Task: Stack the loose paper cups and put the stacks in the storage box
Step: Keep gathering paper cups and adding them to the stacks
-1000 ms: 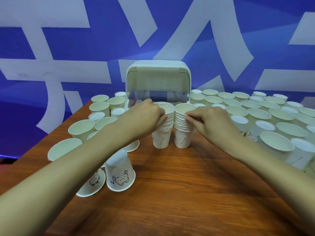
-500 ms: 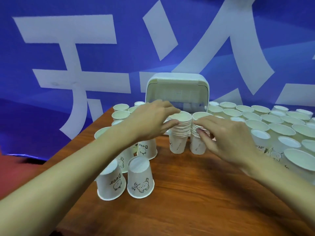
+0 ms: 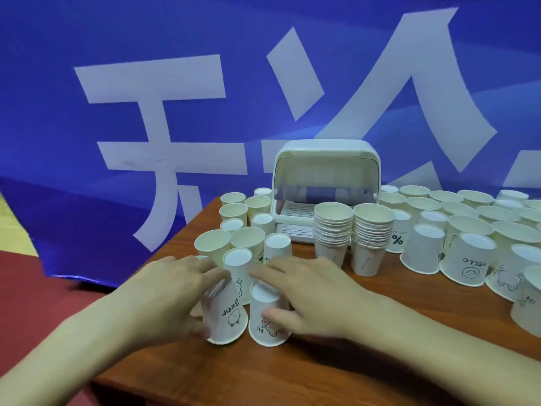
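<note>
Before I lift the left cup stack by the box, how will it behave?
Likely light: the left stack is only thin paper cups. Its rims sit visibly apart, so gripping only the top cups may leave lower ones behind. Tall on a narrow base, it could tip if pushed high.

Left hand [image 3: 175, 291] motion-blurred over its cup [image 3: 227, 320], grip unclear; rightmost cups [image 3: 527, 315] cut off at the right edge.
</note>
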